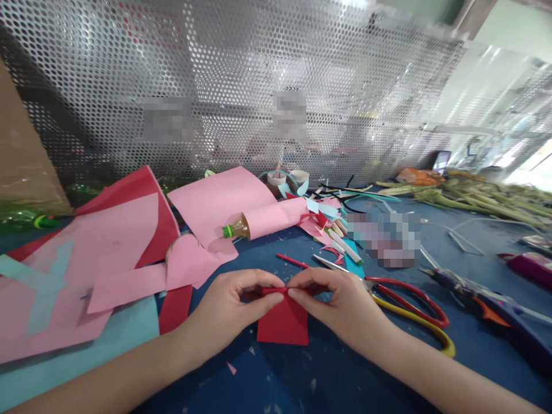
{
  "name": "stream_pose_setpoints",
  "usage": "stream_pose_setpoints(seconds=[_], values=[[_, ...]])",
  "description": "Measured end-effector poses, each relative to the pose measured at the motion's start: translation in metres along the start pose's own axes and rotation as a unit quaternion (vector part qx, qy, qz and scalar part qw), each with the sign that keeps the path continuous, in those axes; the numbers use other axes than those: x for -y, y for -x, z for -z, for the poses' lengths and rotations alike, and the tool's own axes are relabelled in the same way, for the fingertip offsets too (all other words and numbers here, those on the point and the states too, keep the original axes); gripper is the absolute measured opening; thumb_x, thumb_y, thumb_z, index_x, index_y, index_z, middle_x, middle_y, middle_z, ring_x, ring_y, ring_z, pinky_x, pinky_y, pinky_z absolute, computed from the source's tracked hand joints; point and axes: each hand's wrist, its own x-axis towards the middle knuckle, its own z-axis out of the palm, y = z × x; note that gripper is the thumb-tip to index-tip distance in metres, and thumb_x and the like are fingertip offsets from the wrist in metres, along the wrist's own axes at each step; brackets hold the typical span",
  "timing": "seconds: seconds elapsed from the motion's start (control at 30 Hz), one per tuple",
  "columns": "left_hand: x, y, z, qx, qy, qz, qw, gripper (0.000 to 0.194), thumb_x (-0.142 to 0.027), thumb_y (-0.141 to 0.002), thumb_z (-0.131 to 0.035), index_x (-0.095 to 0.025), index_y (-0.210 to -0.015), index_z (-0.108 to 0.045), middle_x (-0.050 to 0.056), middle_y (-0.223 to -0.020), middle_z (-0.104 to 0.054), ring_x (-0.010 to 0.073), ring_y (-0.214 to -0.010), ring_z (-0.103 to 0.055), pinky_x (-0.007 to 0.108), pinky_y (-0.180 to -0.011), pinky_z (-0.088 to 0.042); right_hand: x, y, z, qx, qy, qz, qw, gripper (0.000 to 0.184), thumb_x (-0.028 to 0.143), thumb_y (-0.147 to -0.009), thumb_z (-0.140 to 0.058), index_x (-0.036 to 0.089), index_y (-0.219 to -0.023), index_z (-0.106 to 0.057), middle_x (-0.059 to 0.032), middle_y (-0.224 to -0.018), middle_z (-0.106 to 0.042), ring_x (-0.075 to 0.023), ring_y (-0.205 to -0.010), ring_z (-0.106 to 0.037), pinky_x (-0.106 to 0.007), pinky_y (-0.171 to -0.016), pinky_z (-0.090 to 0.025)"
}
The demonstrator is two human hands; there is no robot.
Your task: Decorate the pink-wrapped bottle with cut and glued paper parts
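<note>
A small red piece of paper hangs between my hands over the blue table, its upper edge rolled or folded into a narrow strip. My left hand pinches that edge between thumb and fingers. Right beside it, thumb tip close to thumb tip, my right hand pinches the same edge. Just behind the hands lies a thin red stick. Scissors with red and yellow handles rest to the right of my right hand, their blades partly hidden behind it.
Pink sheets, a light blue sheet and red paper cover the left side. A bottle wrapped in pink paper lies at the centre back. A blue glue gun is at the right, dried stalks behind it. Perforated metal mesh stands behind.
</note>
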Motion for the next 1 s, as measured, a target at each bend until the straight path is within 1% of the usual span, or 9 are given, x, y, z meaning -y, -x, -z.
stream_pose_setpoints(seconds=[0.13,0.27,0.47,0.73,0.9,1.0], values=[[0.0003,0.0002,0.0012,0.006,-0.018,-0.006,1.0,0.013,-0.029,-0.081,-0.062,-0.024,-0.086,-0.072,-0.001,-0.087,-0.074,0.0156,-0.08,-0.066,0.023,-0.075,-0.051,-0.0001,0.0003,-0.0006,0.004,0.006,-0.004,1.0,0.013,0.024,-0.082,-0.058,0.025,-0.083,-0.071,0.002,-0.081,-0.073,-0.0144,-0.072,-0.066,-0.021,-0.061,-0.051],[-0.003,-0.0009,0.0023,0.006,0.011,0.0,1.0,0.012,-0.029,-0.08,-0.062,-0.023,-0.084,-0.072,-0.001,-0.086,-0.074,0.0155,-0.079,-0.066,0.023,-0.074,-0.051,0.0001,0.0006,-0.0004,-0.002,-0.009,-0.007,1.0,0.013,0.026,-0.082,-0.058,0.025,-0.086,-0.071,0.0015,-0.083,-0.074,-0.0144,-0.073,-0.066,-0.021,-0.063,-0.052],[-0.0056,-0.0042,0.0022,0.005,0.06,0.025,0.998,0.012,-0.029,-0.078,-0.063,-0.021,-0.079,-0.072,0.0,-0.082,-0.074,0.0162,-0.076,-0.067,0.023,-0.069,-0.052,0.0014,-0.0008,0.0029,0.012,-0.012,-0.011,1.0,0.015,0.027,-0.084,-0.055,0.024,-0.083,-0.07,0.002,-0.078,-0.072,-0.0147,-0.072,-0.065,-0.022,-0.061,-0.049],[-0.0081,-0.0011,0.0019,-0.009,0.047,0.01,0.999,0.013,-0.03,-0.08,-0.061,-0.022,-0.078,-0.071,-0.001,-0.082,-0.073,0.0154,-0.076,-0.066,0.023,-0.071,-0.052,0.0042,0.002,0.0039,-0.005,0.002,0.001,1.0,0.015,0.028,-0.084,-0.055,0.025,-0.079,-0.069,0.0022,-0.076,-0.072,-0.0158,-0.071,-0.065,-0.023,-0.059,-0.048],[-0.0086,-0.0014,0.0018,-0.014,0.033,0.0,0.999,0.013,-0.028,-0.08,-0.06,-0.022,-0.079,-0.071,-0.001,-0.082,-0.073,0.0155,-0.076,-0.066,0.023,-0.073,-0.052,0.0024,0.0022,0.0039,0.009,-0.015,0.005,1.0,0.016,0.027,-0.086,-0.054,0.026,-0.087,-0.07,0.0031,-0.08,-0.072,-0.0146,-0.074,-0.066,-0.023,-0.063,-0.049],[-0.0083,-0.0029,0.0017,-0.011,0.039,0.007,0.999,0.013,-0.028,-0.08,-0.06,-0.022,-0.079,-0.071,-0.001,-0.083,-0.073,0.0157,-0.078,-0.066,0.023,-0.073,-0.052,-0.0002,0.0021,0.0044,0.01,-0.012,0.006,1.0,0.016,0.026,-0.086,-0.054,0.027,-0.088,-0.07,0.0037,-0.082,-0.072,-0.0147,-0.075,-0.065,-0.023,-0.064,-0.049]])
